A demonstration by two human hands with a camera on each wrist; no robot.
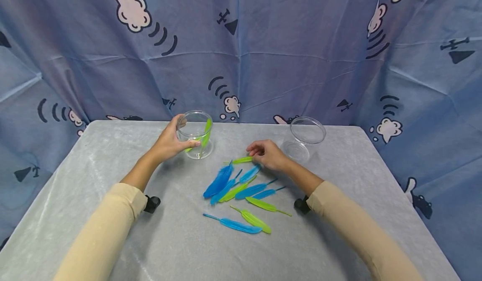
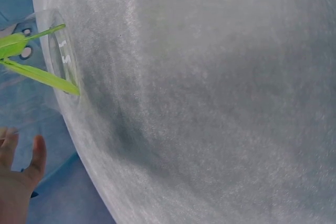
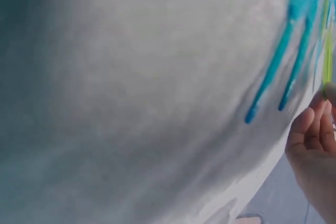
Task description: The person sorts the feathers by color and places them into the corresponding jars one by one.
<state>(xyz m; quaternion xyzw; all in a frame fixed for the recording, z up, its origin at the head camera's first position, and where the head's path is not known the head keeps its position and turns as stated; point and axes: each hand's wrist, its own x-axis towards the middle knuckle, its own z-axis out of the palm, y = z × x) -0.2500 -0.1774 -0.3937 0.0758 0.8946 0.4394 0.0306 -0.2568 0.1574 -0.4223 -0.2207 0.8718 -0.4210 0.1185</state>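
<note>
The right grip (image 1: pixel 268 154) of the person pinches a green feather (image 1: pixel 242 160) with thumb and fingers, at its right end, just above the loose feathers. The left grip (image 1: pixel 170 142) is curved around the side of a clear jar (image 1: pixel 194 136), with the thumb on the near side. This jar is upright, and inside it there are green feathers (image 1: pixel 206 134), standing slanted against the wall.

Between the two forearms, several blue feathers (image 1: pixel 219 181) and some more green ones lie on the grey worktop (image 1: pixel 180 239), the farther ones partly over each other. Nearest to the person, one blue feather touches the end of a green one. Beyond the right grip, to its right, stands a second clear container (image 1: pixel 308 139). Behind the worktop hangs a blue printed curtain (image 1: pixel 278 84).
</note>
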